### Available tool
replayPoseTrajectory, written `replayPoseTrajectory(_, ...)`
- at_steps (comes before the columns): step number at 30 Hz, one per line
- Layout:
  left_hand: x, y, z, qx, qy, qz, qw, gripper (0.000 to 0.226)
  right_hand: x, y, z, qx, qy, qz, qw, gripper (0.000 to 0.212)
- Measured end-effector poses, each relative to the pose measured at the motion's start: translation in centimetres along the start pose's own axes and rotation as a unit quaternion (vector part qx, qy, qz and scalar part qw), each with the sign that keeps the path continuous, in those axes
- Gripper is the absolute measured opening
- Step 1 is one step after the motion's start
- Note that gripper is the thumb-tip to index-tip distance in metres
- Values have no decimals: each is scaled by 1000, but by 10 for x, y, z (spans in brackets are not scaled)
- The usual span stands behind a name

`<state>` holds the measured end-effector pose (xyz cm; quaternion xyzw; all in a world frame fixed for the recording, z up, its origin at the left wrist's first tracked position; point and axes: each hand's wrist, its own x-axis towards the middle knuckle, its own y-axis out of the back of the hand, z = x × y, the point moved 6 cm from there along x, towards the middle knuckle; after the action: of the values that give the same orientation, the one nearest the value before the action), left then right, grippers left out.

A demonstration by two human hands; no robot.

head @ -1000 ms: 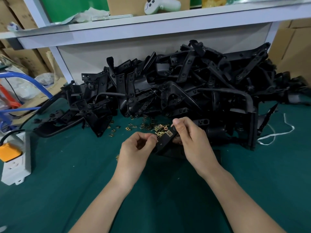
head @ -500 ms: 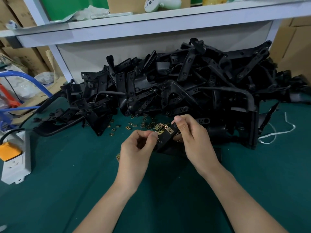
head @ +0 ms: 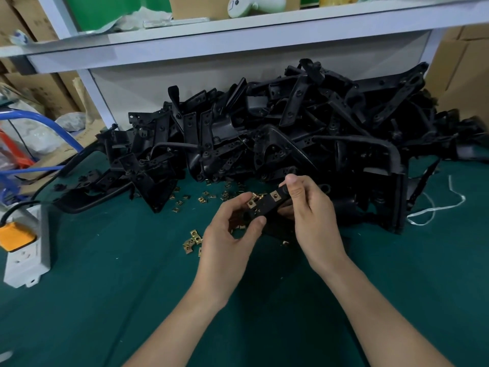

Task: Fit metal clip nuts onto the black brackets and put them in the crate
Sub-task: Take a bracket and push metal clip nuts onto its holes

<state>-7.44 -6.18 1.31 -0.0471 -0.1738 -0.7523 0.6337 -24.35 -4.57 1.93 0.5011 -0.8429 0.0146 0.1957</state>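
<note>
While my right hand (head: 312,215) is gripping the bracket (head: 266,207), my left hand (head: 230,234) is pinching its near end at a clip (head: 252,204); I'm aiming to seat it squarely.

Power strip (head: 26,250), white cord (head: 434,207)

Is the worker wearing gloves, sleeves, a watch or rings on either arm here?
No. The left hand and right hand are bare, without gloves, and no ring shows. The left forearm and right forearm are bare down to the frame's edge: no sleeves, watch or wristband in view.
</note>
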Motion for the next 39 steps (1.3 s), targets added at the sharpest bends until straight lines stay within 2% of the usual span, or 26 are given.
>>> replayPoseTrajectory(9,3,2,-3,2,-7,-6,1000,30,0,-3,4,-7,-5,1,1000,48)
replayPoseTrajectory(14,3,2,0,59,-47,8,997,33,0,-1,2,-5,3,8,1000,47)
replayPoseTrajectory(20,7,6,-2,108,-75,-2,991,23,0,-3,4,-11,-6,-2,1000,48)
replayPoseTrajectory(25,7,9,-3,153,-100,5,983,27,0,-5,6,-26,-11,-8,1000,46)
replayPoseTrajectory(33,10,14,-6,171,-123,10,977,21,-1,-6,5,-33,-9,-8,999,46)
replayPoseTrajectory(39,9,9,-9,175,-97,-6,980,24,-1,-3,2,-16,3,11,1000,48)
